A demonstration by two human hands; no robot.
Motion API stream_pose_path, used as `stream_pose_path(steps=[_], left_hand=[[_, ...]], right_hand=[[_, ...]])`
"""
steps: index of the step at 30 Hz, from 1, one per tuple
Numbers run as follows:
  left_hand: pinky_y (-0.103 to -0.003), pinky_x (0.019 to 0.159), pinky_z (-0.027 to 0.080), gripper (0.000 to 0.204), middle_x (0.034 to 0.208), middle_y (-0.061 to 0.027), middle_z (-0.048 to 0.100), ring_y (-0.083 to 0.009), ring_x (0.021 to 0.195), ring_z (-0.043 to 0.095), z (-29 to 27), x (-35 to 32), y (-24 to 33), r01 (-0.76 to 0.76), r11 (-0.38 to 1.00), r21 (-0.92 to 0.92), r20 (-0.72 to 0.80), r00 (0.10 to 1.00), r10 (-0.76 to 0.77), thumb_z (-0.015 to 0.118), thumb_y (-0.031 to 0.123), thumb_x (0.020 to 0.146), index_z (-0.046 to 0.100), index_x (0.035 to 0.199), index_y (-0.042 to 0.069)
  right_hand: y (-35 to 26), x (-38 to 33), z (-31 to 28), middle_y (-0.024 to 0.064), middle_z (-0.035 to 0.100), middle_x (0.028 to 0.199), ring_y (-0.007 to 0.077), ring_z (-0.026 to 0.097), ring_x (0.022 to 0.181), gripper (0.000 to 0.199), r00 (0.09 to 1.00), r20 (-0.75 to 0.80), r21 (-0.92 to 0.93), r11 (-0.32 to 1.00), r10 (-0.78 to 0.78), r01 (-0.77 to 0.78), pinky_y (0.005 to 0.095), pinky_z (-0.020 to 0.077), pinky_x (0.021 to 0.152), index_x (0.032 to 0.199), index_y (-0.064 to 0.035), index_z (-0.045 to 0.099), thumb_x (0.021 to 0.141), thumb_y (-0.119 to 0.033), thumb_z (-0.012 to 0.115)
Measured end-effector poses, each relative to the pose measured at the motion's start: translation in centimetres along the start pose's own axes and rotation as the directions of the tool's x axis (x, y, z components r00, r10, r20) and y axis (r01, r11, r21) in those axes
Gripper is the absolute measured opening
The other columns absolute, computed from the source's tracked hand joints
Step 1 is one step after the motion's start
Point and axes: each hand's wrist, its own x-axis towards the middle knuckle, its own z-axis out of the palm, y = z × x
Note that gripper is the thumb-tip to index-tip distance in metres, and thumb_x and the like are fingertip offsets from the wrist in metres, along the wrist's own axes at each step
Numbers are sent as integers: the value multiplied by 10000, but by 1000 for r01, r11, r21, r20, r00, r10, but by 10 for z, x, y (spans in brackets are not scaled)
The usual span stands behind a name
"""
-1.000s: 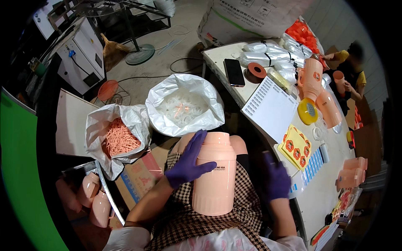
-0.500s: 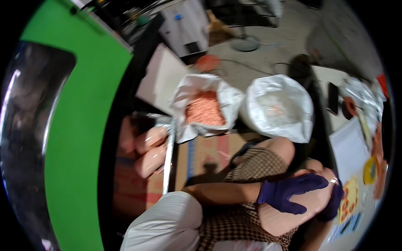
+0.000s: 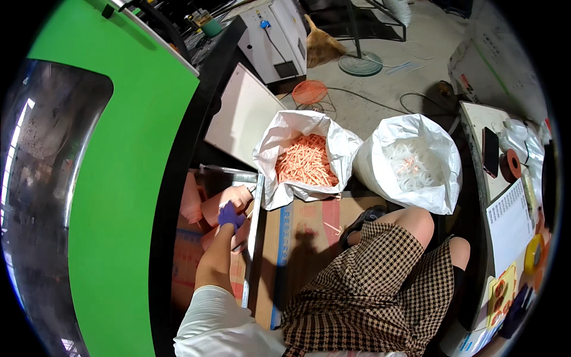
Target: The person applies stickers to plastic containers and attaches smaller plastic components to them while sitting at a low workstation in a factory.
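My left hand (image 3: 231, 215), in a purple glove, reaches down to the smooth pink moulded pieces at the left. Its fingers are apart and touch the upper piece (image 3: 217, 208); another pink piece (image 3: 241, 235) lies partly under my wrist. A third pink piece (image 3: 190, 199) rests farther left. My right hand (image 3: 515, 312), also gloved in purple, is at the right rim beside the table, close to a yellow picture sheet (image 3: 503, 293). Its fingers are dark and small there, so their grip does not show.
A white sack (image 3: 273, 131) holds thin orange-pink sticks; another sack (image 3: 369, 157) holds clear plastic rings. Flattened cardboard (image 3: 297, 238) covers the floor by a metal rail (image 3: 254, 238). A green machine (image 3: 128, 196) stands left. The right table carries a phone (image 3: 491, 152), tape and paper.
My left hand has left the large pink piece over my lap and moved to the pieces at the left. My right hand has gone to the right rim. The large piece no longer shows over my lap.
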Motion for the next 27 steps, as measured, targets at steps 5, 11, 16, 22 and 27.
stream_pose_path(steps=[5, 11, 16, 22, 27], left_hand=[[-505, 1054, 346, 570, 1328, -76, 610, -295, 1260, 542, -6, -6, -14, 60, 952, 301, 65, 994, -83, 703, 408, 816, 542, 1325, 211], [-468, 739, 451, 168, 718, -119, 682, -315, 717, 654, 5, -8, 10, -320, 876, 361, -210, 888, 410, 656, 335, 772, 677, 783, 168], [-469, 859, 497, 398, 1061, -172, 696, -337, 994, 661, 17, -17, -49, -564, 818, 114, -297, 766, 570, 645, 382, 802, 629, 1088, 106], [-566, 1089, 291, 655, 1339, -103, 633, -325, 1257, 582, 9, -27, 16, -42, 990, 136, 269, 963, 4, 604, 518, 795, 510, 1362, 204], [-543, 1143, 232, 704, 1394, -94, 598, -304, 1318, 537, -10, -37, 30, 19, 957, 290, 337, 934, -121, 590, 557, 782, 530, 1410, 243]], right_hand=[[-53, 46, -127, 112, 463, 1508, 203, 484, 1333, 446, 857, 306, 613, -775, 414, 156, 327, 414, 1086, 1481, -13, 424, 1039, -45, 466], [-59, 46, -249, 119, 621, 1244, 203, 613, 1090, 351, 823, -80, 891, -330, 562, 312, 295, 496, 915, 1283, -2, 593, 934, 28, 566], [-55, 65, -379, 149, 644, 1139, 293, 651, 1000, 326, 961, -250, 773, -572, 122, 274, 363, 524, 850, 1221, -58, 635, 901, -116, 663], [-106, 109, -423, 135, 607, 1015, 357, 633, 884, 259, 970, -214, 907, -344, 116, 241, 447, 514, 746, 1128, -125, 589, 919, -261, 659], [-124, 150, -408, 125, 610, 940, 334, 639, 888, 131, 880, -369, 878, -199, 299, 436, 458, 514, 732, 1013, -118, 590, 922, -212, 597]])
